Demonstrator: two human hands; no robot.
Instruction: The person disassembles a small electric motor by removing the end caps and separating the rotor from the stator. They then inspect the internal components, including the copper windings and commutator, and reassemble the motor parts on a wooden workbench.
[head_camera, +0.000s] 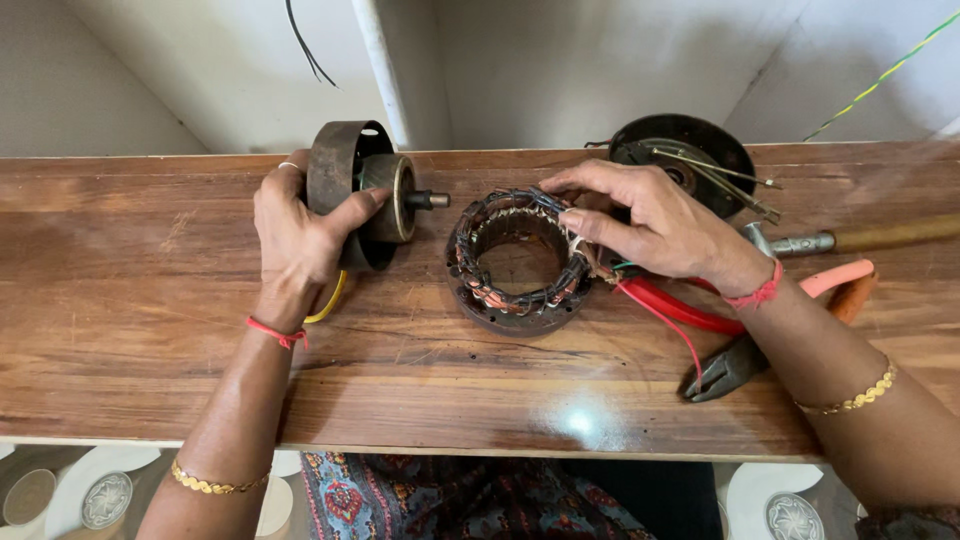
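Bench (150, 330): long plank of glossy brown wood, streaked grain, a light glare near its near edge. Pale wall behind, a white pipe (378, 70) running up it, a green-yellow wire (880, 75) at far right. Patterned tile floor below the near edge.

Stator (519, 262) sits mid-bench: a dark, rusty ring wound with copper coils and tied with cord, hollow centre showing wood through it. Red leads (665, 315) trail off its right side.

Right hand (655, 225) rests on the stator's far-right rim, fingers curled over the windings, grip loose rather than clamped.

Left hand (295, 240) has its grip closed around a rotor (365, 190), a rusty drum with a stub shaft pointing right, standing just left of the stator, apart from it.

Right of the hand: pliers (770, 345) with orange-red handles, a hammer (860, 238), and a dark round end cover (690, 160) at the far edge.
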